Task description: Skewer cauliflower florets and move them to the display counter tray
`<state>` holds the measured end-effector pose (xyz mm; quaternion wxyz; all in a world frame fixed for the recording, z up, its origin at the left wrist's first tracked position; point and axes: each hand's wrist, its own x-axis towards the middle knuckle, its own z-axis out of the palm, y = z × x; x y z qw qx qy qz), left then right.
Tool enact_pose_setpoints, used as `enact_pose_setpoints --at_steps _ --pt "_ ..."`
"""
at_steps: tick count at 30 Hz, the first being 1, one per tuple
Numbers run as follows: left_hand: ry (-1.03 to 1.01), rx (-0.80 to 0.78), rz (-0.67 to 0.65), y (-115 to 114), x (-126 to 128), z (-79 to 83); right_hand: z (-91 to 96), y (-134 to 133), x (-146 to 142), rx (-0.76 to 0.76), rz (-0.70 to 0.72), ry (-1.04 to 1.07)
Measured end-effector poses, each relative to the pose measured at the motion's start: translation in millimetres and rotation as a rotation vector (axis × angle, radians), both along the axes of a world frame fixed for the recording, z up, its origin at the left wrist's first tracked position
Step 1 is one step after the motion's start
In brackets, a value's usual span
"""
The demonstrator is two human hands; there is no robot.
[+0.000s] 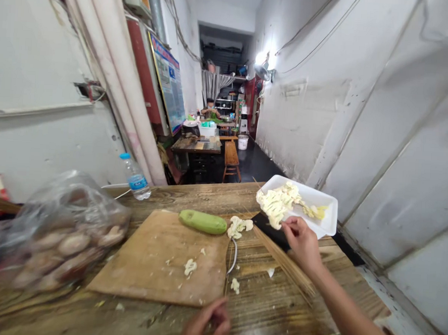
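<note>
The right hand [302,244] reaches toward the table's far right corner, its fingertips pinched on a cauliflower floret [275,221] at the near rim of the white foam tray [325,214]. Under that hand lies a bundle of bamboo skewers [284,262], its long axis running from far left to near right. The left hand [206,328] sits at the near edge with its fingers curled close. A single skewer [228,269] points away from it, though whether the hand grips it cannot be told. A green squash [203,222] lies crosswise on the cutting board [157,264].

A narrow room runs ahead between white walls [382,121] (stained low down). A bright lamp [261,58] shines on the right wall. At the left are pale pipes [115,80] and a blue poster [168,86]; farther on, a wooden table [197,144] and a bench [231,158] stand on the dark floor [256,164].
</note>
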<state>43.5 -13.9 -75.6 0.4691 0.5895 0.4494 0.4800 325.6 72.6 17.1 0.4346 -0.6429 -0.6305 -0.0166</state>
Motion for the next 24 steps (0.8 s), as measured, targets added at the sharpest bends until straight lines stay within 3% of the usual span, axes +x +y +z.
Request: enact_pose_setpoints --at_steps 2,4,6,8,11,17,24 --pt "-0.216 -0.188 -0.100 3 17 19.7 -13.7 -35 -53 0.006 0.069 0.205" --pt "-0.440 -0.293 -0.120 8 33 42.1 -28.5 -67 -100 -0.006 0.131 0.323" --pt "-0.629 -0.362 -0.097 10 43 59.5 -41.5 -91 -133 -0.013 0.150 0.379" --pt "-0.727 -0.448 0.009 6 45 67.7 -50.2 -109 -153 -0.025 0.153 0.415" --pt "-0.800 -0.509 0.121 -11 36 64.4 -54.7 -128 -166 -0.138 0.191 0.522" --pt "-0.737 -0.659 0.166 -59 1 43.9 -63.4 -171 -187 -0.645 0.443 0.887" --pt "-0.846 -0.789 0.199 -80 -14 42.6 -75.9 -198 -202 -0.555 0.420 0.702"
